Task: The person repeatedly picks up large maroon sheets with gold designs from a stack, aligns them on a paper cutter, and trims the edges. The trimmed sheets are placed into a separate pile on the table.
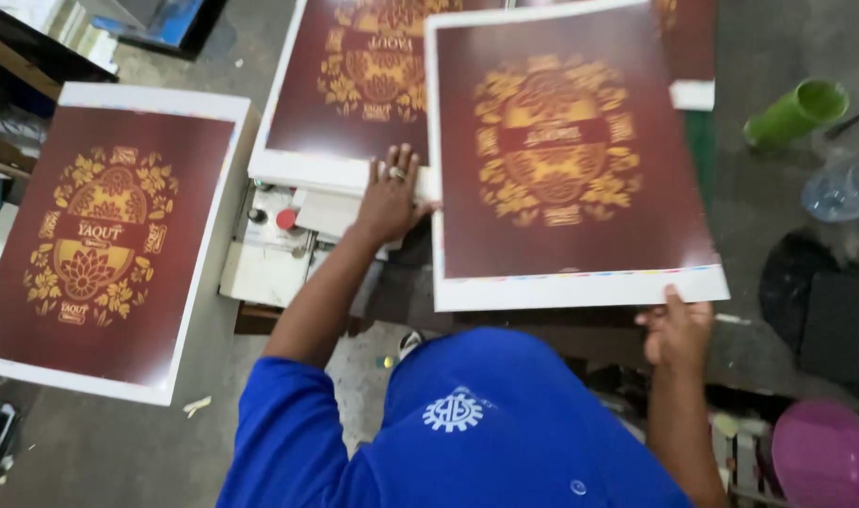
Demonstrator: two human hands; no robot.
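A large rectangular maroon printed sheet with a gold floral emblem and white border [570, 160] was held up at centre right, tilted, a thin strip of colour marks along its lower edge. A matching maroon-and-gold sheet on a white stack [105, 240] lay at the left. A third matching sheet [354, 80] lay at top centre, partly covered by the held one.

A print workshop: stacked maroon printed sheets [105, 245] beside a control panel [269, 240].
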